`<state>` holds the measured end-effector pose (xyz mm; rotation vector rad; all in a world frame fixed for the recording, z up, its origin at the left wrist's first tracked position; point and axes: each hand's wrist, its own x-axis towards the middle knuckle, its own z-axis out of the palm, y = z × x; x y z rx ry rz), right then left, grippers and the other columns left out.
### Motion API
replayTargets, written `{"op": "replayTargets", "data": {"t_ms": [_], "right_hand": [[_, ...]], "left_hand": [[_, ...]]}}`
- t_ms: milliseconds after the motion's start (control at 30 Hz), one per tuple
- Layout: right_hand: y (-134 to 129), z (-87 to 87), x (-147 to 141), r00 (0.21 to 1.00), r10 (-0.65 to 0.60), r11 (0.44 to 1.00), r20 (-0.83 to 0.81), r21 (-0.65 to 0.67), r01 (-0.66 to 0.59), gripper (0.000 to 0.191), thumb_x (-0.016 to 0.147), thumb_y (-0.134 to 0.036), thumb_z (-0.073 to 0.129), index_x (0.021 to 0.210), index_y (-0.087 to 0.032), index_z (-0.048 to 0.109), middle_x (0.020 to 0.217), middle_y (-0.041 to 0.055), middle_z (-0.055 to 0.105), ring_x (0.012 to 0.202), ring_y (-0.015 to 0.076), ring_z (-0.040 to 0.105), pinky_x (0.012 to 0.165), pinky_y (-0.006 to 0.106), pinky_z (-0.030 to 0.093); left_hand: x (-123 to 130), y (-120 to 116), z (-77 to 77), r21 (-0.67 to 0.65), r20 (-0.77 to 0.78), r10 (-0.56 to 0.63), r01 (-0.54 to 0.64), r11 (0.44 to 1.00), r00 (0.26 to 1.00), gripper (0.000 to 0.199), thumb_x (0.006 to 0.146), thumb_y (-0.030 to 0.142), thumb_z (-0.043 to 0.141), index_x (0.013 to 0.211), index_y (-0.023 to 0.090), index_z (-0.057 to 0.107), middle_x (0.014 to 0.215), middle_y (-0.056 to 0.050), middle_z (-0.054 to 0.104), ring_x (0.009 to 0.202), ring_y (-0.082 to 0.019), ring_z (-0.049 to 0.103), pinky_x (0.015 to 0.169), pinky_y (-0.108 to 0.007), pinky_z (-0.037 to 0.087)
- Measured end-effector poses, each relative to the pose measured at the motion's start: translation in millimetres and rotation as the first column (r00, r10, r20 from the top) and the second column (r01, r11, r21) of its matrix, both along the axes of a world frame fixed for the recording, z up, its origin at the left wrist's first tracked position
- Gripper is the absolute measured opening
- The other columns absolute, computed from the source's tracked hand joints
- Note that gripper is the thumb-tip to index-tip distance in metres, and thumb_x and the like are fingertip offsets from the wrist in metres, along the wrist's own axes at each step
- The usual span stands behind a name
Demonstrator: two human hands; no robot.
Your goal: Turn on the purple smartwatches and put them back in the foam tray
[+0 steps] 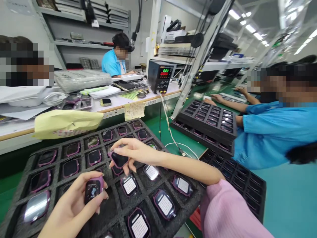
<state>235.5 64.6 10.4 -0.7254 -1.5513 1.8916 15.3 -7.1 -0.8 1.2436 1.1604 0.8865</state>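
My left hand (81,195) grips a purple-framed smartwatch (93,188) by its edges, its dark screen lit with a small picture. Further back, my right hand (131,152) has its fingers closed on another smartwatch (120,159) with a purple rim and a dark screen. Both hands are over a black foam tray (156,183) divided into square pockets. Most visible pockets hold similar watch cases. On the near right, several screens, such as this watch face (129,185), glow white with lines of text; those at the left and back are mostly dark. My hands and forearms hide some pockets.
A yellow paper-wrapped bundle (68,124) lies at the bench edge behind the tray. A power supply (160,76) stands on the bench, cables hanging down. Stacked black trays (206,122) are at the right, beside a co-worker in blue (277,129). Other people sit at the back and left.
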Motion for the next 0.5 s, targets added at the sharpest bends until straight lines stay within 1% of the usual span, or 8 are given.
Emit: {"op": "replayTargets", "data": {"t_ms": [33, 100, 167, 233, 300, 367, 433, 500], "right_hand": [[-1, -2.0, 1, 0.999, 0.017, 0.998, -0.046, -0.057, -0.019, 0.035, 0.093, -0.040, 0.060, 0.115, -0.016, 0.049, 0.099, 0.0112, 0.068, 0.053, 0.0113, 0.065, 0.039, 0.016, 0.048], [-3, -2.4, 2, 0.990, 0.064, 0.984, -0.123, -0.159, -0.083, 0.044, 0.090, -0.040, 0.064, 0.125, -0.016, 0.050, 0.109, 0.0142, 0.066, 0.061, 0.0129, 0.066, 0.043, 0.017, 0.052], [-4, -0.3, 2, 0.979, 0.102, 0.970, -0.177, -0.200, -0.137, 0.048, 0.090, -0.036, 0.066, 0.131, -0.017, 0.049, 0.112, 0.0146, 0.065, 0.065, 0.0142, 0.068, 0.045, 0.019, 0.053], [-4, 1.5, 1, 0.972, 0.120, 0.973, -0.203, -0.171, -0.155, 0.046, 0.089, -0.033, 0.067, 0.130, -0.017, 0.052, 0.106, 0.0124, 0.066, 0.062, 0.0138, 0.067, 0.044, 0.019, 0.052], [-4, 2.0, -1, 0.974, 0.105, 0.985, -0.200, -0.116, -0.130, 0.039, 0.088, -0.028, 0.069, 0.123, -0.016, 0.058, 0.093, 0.0069, 0.066, 0.058, 0.0127, 0.066, 0.045, 0.019, 0.052], [-4, 1.8, -2, 0.982, 0.088, 0.991, -0.166, -0.081, -0.102, 0.033, 0.088, -0.026, 0.070, 0.117, -0.016, 0.061, 0.086, 0.0035, 0.064, 0.055, 0.0115, 0.065, 0.048, 0.020, 0.053], [-6, 1.8, -3, 0.987, 0.086, 0.992, -0.134, -0.084, -0.098, 0.032, 0.089, -0.027, 0.068, 0.118, -0.015, 0.061, 0.087, 0.0037, 0.063, 0.053, 0.0104, 0.064, 0.048, 0.020, 0.053], [-7, 2.6, -3, 0.987, 0.100, 0.987, -0.129, -0.110, -0.114, 0.036, 0.089, -0.029, 0.068, 0.121, -0.015, 0.059, 0.089, 0.0043, 0.063, 0.051, 0.0094, 0.062, 0.047, 0.020, 0.052]], "left_hand": [[0, 1, -1.8, -0.016, 0.021, -0.005, 0.005, 1.000, 1.000, 0.045, 0.072, 0.046, 0.074, 0.104, 0.021, 0.054, 0.083, -0.001, 0.061, 0.066, -0.016, 0.058, 0.057, -0.023, 0.052], [1, 4, -5.5, -0.022, 0.055, -0.039, 0.040, 0.999, 0.998, 0.038, 0.075, 0.040, 0.072, 0.102, 0.020, 0.054, 0.083, -0.001, 0.058, 0.068, -0.016, 0.057, 0.055, -0.023, 0.049], [0, 8, -8.2, 0.011, 0.053, -0.074, 0.073, 0.997, 0.996, 0.031, 0.078, 0.032, 0.069, 0.102, 0.020, 0.054, 0.087, -0.002, 0.056, 0.071, -0.016, 0.055, 0.054, -0.022, 0.046], [-1, 11, -9.1, 0.061, 0.031, -0.095, 0.093, 0.994, 0.995, 0.025, 0.079, 0.024, 0.065, 0.101, 0.020, 0.053, 0.091, -0.001, 0.055, 0.077, -0.016, 0.053, 0.061, -0.023, 0.047], [-2, 13, -8.5, 0.110, -0.006, -0.104, 0.104, 0.988, 0.995, 0.023, 0.080, 0.017, 0.062, 0.101, 0.020, 0.053, 0.092, 0.000, 0.054, 0.084, -0.016, 0.053, 0.074, -0.026, 0.046], [-3, 14, -7.2, 0.148, -0.051, -0.103, 0.110, 0.983, 0.993, 0.023, 0.079, 0.012, 0.060, 0.100, 0.020, 0.053, 0.093, 0.000, 0.053, 0.090, -0.017, 0.052, 0.084, -0.029, 0.043], [-4, 14, -6.2, 0.157, -0.073, -0.111, 0.122, 0.980, 0.991, 0.024, 0.079, 0.011, 0.059, 0.099, 0.020, 0.053, 0.094, 0.000, 0.052, 0.091, -0.017, 0.051, 0.085, -0.030, 0.042], [-4, 14, -6.0, 0.144, -0.067, -0.131, 0.139, 0.980, 0.989, 0.023, 0.078, 0.012, 0.058, 0.099, 0.020, 0.051, 0.093, 0.000, 0.052, 0.087, -0.017, 0.051, 0.081, -0.030, 0.043]]}}
